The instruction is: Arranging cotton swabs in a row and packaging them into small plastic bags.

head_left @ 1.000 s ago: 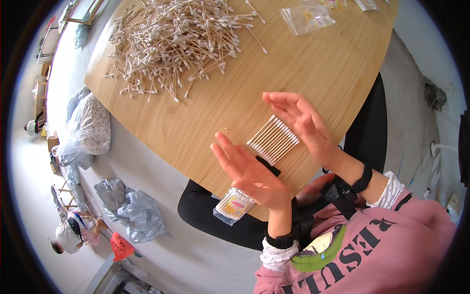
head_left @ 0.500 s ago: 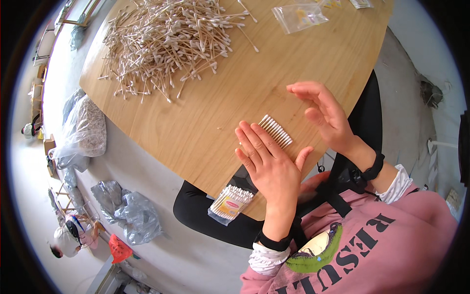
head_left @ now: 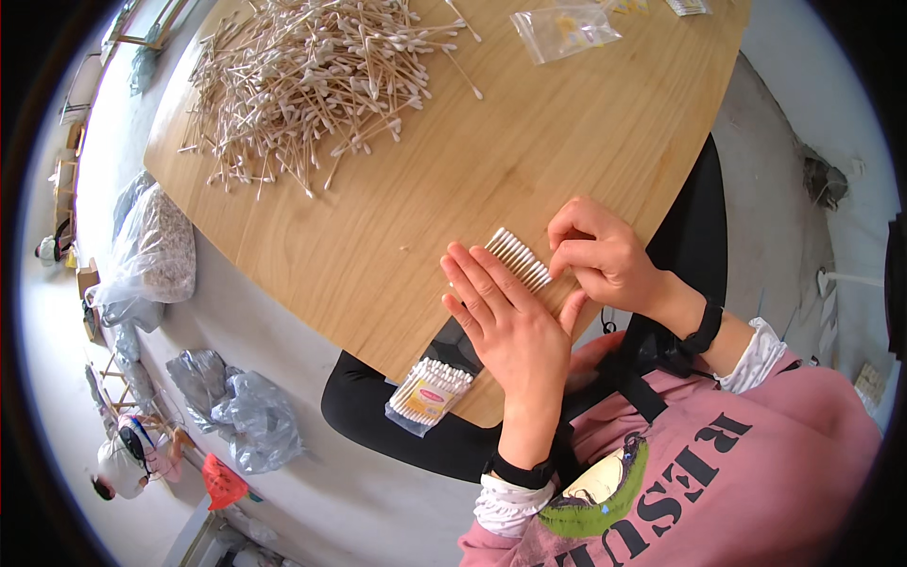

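Observation:
A flat row of wooden-stick cotton swabs [head_left: 520, 258] lies side by side on the table near its front right edge. My left hand [head_left: 510, 326] rests flat over the lower part of the row, fingers stretched out and thumb apart, hiding the other swab ends. At the row's right end is my right hand [head_left: 605, 260], its fingers curled in and the fingertips close to the last white tips. Whether they hold a swab is hidden. Left of my left wrist, a clear packet of cotton swabs [head_left: 428, 394] with a yellow and pink label lies at the table's edge.
A large heap of loose cotton swabs [head_left: 312, 85] covers the table's far left. An empty clear bag [head_left: 565, 34] lies at the far side. Plastic bags [head_left: 250, 416] and a filled sack [head_left: 161, 250] stand on the floor at left. Another person [head_left: 123, 463] is farther left.
My right hand has come down toward the row, its spread fingers now curled beside the swab tips. My left hand stays flat on the swabs. The whole view has shifted slightly.

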A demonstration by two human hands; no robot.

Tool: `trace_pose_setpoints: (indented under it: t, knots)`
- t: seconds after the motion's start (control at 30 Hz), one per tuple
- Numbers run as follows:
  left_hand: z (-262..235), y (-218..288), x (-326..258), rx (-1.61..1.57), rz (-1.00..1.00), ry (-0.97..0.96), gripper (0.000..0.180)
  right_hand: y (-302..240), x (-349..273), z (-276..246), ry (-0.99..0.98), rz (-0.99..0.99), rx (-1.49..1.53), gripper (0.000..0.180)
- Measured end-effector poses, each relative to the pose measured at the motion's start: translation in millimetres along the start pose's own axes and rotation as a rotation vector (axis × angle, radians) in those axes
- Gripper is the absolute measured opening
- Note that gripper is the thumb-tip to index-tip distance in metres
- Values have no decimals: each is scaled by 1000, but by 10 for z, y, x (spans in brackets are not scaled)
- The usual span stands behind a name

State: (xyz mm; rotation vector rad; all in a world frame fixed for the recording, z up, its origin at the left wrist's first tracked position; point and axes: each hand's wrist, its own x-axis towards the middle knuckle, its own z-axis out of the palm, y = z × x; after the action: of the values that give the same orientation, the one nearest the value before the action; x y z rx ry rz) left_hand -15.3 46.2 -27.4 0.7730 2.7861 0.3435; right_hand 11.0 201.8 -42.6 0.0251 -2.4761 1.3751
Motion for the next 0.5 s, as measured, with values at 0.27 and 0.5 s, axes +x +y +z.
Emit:
trace_pose_setpoints:
  t: [0.27, 0.5]
  knots:
    - [38, -2, 14, -24, -5, 28, 118, -12, 24, 10, 34, -11, -76, 13]
    - [38, 15, 32, -39, -12, 44, 117, 9, 33, 13, 21, -58, -90, 17]
